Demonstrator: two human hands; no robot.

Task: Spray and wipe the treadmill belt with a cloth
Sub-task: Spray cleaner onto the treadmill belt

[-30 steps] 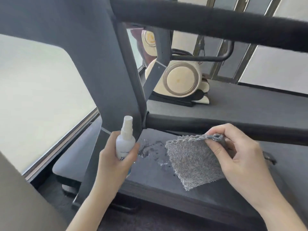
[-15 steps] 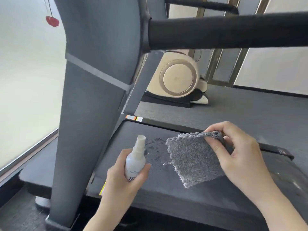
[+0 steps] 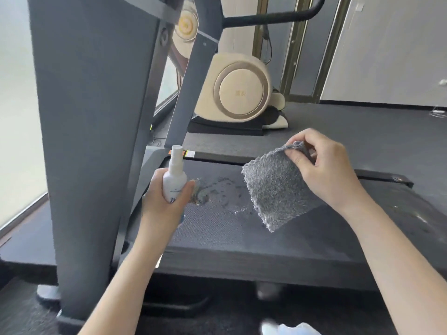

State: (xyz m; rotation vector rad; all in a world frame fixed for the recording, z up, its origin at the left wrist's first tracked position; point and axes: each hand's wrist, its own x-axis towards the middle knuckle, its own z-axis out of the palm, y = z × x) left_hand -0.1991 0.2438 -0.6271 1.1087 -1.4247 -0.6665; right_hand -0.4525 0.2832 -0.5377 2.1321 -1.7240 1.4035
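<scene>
Little has changed. The left hand [image 3: 164, 206] still grips the spray bottle [image 3: 174, 180] left of the wet patch [image 3: 217, 189] on the treadmill belt [image 3: 229, 238]. The right hand [image 3: 326, 172] pinches the cloth [image 3: 275, 194] just right of it, unlowered — wiping seems due next.

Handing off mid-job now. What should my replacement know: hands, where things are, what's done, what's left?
Left hand grips the bottle, upright, over the belt's left side.
Right hand pinches the cloth by its top corner; the cloth hangs over the belt.
Done: a wet patch of spray lies on the belt between the hands.
Left: wipe the patch.
</scene>
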